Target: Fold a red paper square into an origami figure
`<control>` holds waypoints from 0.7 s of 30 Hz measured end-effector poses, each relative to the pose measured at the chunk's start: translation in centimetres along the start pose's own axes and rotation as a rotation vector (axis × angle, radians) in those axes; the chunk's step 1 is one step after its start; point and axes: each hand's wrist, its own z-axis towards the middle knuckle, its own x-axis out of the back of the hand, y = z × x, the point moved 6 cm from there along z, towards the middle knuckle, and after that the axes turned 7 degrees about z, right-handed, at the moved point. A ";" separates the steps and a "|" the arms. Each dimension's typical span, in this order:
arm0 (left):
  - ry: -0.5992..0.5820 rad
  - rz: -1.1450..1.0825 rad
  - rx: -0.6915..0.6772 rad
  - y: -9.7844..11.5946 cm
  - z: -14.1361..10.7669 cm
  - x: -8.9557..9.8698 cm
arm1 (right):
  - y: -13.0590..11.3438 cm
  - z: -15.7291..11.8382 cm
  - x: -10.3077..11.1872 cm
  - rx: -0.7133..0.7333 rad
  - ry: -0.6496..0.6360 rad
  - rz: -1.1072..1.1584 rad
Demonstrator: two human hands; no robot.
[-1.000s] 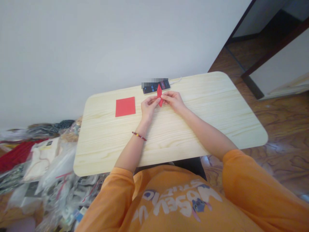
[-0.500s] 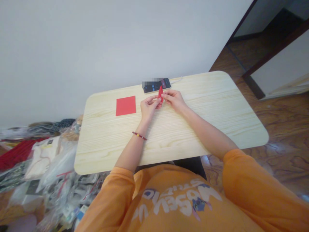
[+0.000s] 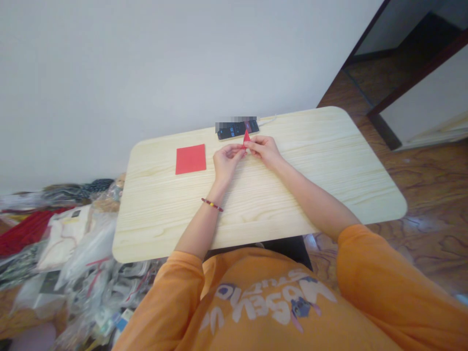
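Observation:
A small piece of folded red paper is pinched between both hands, its pointed tip up; my fingers cover its lower part. My left hand grips it from the left, thumb and fingers pressed together. On the right side, my right hand holds it between thumb and forefinger. Left of my hands, a flat square of red paper lies on the table. Just behind the folded piece is a phone with its screen lit, part of it blurred out by blocks.
The pale wooden table has rounded corners and stands against a white wall. A white cable runs from the phone. Bagged goods and clothes are heaped on the floor at the left. A doorway opens at the upper right.
The folded red paper has turned slightly between my fingers and now shows a broader triangular face. Both hands stay in nearly the same place.

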 end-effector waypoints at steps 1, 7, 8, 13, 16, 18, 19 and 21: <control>0.001 0.005 -0.002 0.0 0.0 0.0 | 0.1 0.0 0.1 -0.009 -0.001 -0.005; -0.004 -0.105 0.079 0.6 -0.4 -0.2 | 0.2 0.0 0.1 -0.038 0.007 -0.019; 0.003 -0.120 0.094 0.7 -0.4 -0.2 | 0.2 0.0 0.1 -0.038 0.009 -0.022; 0.035 -0.111 0.133 0.3 -0.2 0.1 | 0.3 0.0 -0.2 -0.052 0.014 -0.008; 0.050 -0.119 0.162 -0.4 0.0 0.1 | 0.3 0.0 -0.3 -0.061 -0.029 0.008; 0.060 -0.129 0.169 -0.7 0.1 0.0 | 0.2 0.0 -0.2 -0.054 -0.053 0.020; 0.067 -0.134 0.167 -0.8 0.2 0.0 | 0.2 0.0 -0.2 -0.051 -0.064 0.025; 0.083 -0.137 0.162 -1.0 0.2 0.1 | 0.2 0.0 -0.2 -0.042 -0.075 0.028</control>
